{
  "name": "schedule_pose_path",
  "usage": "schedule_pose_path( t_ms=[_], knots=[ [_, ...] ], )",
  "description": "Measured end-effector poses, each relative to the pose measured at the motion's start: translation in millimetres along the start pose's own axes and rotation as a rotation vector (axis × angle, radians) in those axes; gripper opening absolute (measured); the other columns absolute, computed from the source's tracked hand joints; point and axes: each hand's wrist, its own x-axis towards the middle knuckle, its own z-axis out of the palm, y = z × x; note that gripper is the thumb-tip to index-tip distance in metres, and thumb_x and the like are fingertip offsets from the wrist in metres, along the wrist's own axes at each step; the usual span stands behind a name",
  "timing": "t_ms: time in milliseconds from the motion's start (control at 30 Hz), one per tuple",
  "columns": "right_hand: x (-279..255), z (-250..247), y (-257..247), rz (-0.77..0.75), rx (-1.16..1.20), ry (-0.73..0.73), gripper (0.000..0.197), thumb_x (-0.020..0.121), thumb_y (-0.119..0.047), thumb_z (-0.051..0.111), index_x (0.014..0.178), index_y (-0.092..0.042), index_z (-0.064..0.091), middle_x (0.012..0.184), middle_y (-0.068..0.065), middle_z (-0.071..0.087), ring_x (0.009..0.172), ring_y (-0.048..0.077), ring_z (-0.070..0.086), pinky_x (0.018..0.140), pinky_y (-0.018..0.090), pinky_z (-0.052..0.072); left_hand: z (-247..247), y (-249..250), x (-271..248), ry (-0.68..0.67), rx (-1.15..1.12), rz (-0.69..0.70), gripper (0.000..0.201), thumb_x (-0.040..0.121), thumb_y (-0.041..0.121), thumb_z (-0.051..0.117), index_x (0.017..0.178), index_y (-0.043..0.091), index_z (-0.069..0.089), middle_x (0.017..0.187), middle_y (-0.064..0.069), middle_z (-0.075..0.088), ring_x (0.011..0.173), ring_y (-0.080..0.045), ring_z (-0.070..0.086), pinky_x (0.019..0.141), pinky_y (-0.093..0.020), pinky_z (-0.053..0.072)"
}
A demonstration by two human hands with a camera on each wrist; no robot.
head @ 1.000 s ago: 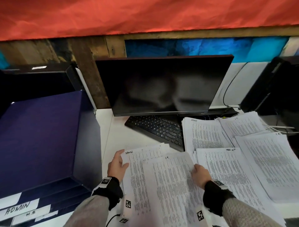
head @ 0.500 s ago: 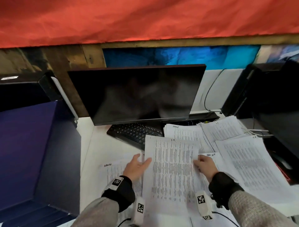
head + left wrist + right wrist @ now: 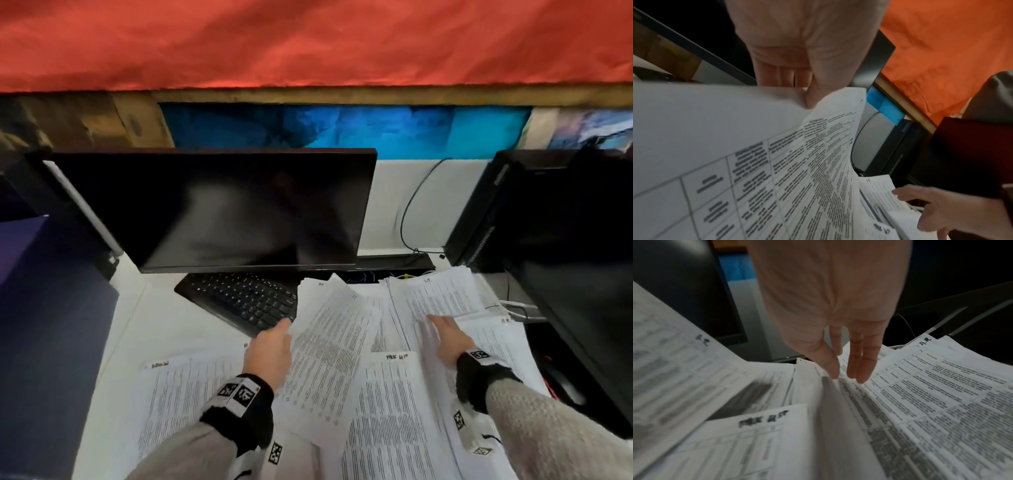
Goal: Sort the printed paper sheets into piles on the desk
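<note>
Our left hand [image 3: 269, 349] pinching one printed sheet [image 3: 330, 356], our right hand [image 3: 445, 334] fingers straight on the pile [image 3: 435, 298] ahead, we count five piles, near edges cut off.

The head view looks forward and down over the surface [image 3: 130, 318]; both wrist views sit close along each hand, sharing the paper piles [image 3: 442, 301] at 2 o'clock.

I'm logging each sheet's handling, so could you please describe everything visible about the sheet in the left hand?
The printed sheet is white paper, densely covered with a ruled table of small black text. The left hand pinches its left edge, thumb on top. It is lifted, curled and tilted over the piles, its far corner near the keyboard.
</note>
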Motion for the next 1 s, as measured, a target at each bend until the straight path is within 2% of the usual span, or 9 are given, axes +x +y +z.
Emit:
schedule_pose_path(
  t_ms=[100,200,367,467,567,700,800,900,1000],
  knots=[
    [19.8,-1.2,9.9,-0.01,-0.092,-0.023,0.057,0.093,-0.005,0.04,0.146,-0.022,0.026,0.154,0.005,0.02,0.132,0.031,0.042,0.106,0.046,0.038,-0.8,6.3,-1.4,0.047,-0.056,0.005,0.017,0.1,0.02,0.041,0.112,0.015,0.052,0.069,0.003,0.057,0.064,-0.017,0.052,0.061,-0.028,0.042],
    [34.1,2.5,16.2,-0.06,-0.125,-0.139,0.054,0.092,-0.016,0.035,0.144,-0.03,0.026,0.155,-0.002,0.019,0.132,0.031,0.04,0.108,0.049,0.035,-8.7,12.9,-4.2,0.114,-0.123,0.01,0.012,0.098,0.017,0.044,0.104,0.017,0.054,0.067,0.0,0.059,0.06,-0.016,0.051,0.059,-0.028,0.042],
    [47.1,14.2,13.4,-0.093,-0.198,-0.207,0.064,0.086,-0.008,0.032,0.146,-0.026,0.018,0.154,0.004,0.014,0.132,0.038,0.038,0.109,0.053,0.032,-13.2,22.8,-7.1,0.182,-0.228,0.058,0.014,0.097,0.015,0.048,0.087,0.025,0.047,0.056,0.007,0.047,0.051,-0.006,0.042,0.053,-0.023,0.034],
    [46.7,9.6,11.3,-0.092,-0.243,-0.203,0.061,0.087,0.0,0.041,0.143,-0.019,0.025,0.148,0.007,0.016,0.127,0.033,0.044,0.107,0.043,0.038,-11.2,25.6,-5.6,0.196,-0.285,0.081,0.024,0.096,0.014,0.049,0.079,0.03,0.042,0.054,0.008,0.045,0.049,-0.009,0.042,0.051,-0.018,0.033],
    [51.2,9.9,11.6,-0.1,-0.245,-0.168,0.059,0.083,0.002,0.051,0.136,-0.016,0.032,0.141,0.005,0.022,0.115,0.025,0.051,0.097,0.03,0.045,-6.5,25.3,-5.8,0.19,-0.317,0.082,0.032,0.096,0.014,0.05,0.072,0.034,0.04,0.054,0.007,0.045,0.052,-0.008,0.044,0.051,-0.018,0.035],
    [53.9,5.2,6.1,-0.138,-0.24,-0.171,0.044,0.084,-0.004,0.057,0.121,-0.019,0.037,0.123,0.0,0.032,0.113,0.018,0.047,0.083,0.022,0.039,-2.2,20.8,-8.1,0.192,-0.37,0.057,0.021,0.096,0.017,0.05,0.079,0.029,0.05,0.061,0.005,0.058,0.053,-0.008,0.048,0.055,-0.023,0.04],
    [55.6,-0.5,4.6,-0.149,-0.29,-0.194,0.043,0.082,-0.001,0.056,0.115,-0.019,0.036,0.127,0.0,0.032,0.092,0.014,0.045,0.077,0.023,0.04,-1.5,20.5,-9.2,0.203,-0.392,0.065,0.015,0.095,0.017,0.051,0.084,0.026,0.054,0.065,0.013,0.061,0.056,-0.008,0.051,0.055,-0.02,0.04],
    [59.3,-5.8,2.7,-0.154,-0.336,-0.199,0.042,0.076,-0.004,0.061,0.101,-0.021,0.031,0.127,0.004,0.03,0.089,0.019,0.047,0.083,0.028,0.045,-1.9,23.2,-10.5,0.195,-0.395,0.081,0.017,0.096,0.016,0.051,0.085,0.03,0.055,0.072,0.019,0.063,0.058,-0.007,0.054,0.055,-0.018,0.04],
    [62.2,-8.8,0.9,-0.172,-0.395,-0.221,0.04,0.079,-0.008,0.061,0.1,-0.019,0.03,0.123,0.005,0.028,0.089,0.022,0.045,0.084,0.028,0.043,-1.6,26.8,-12.1,0.171,-0.422,0.068,0.02,0.096,0.017,0.051,0.085,0.033,0.055,0.076,0.019,0.065,0.061,-0.007,0.057,0.057,-0.017,0.043]
  ],
)
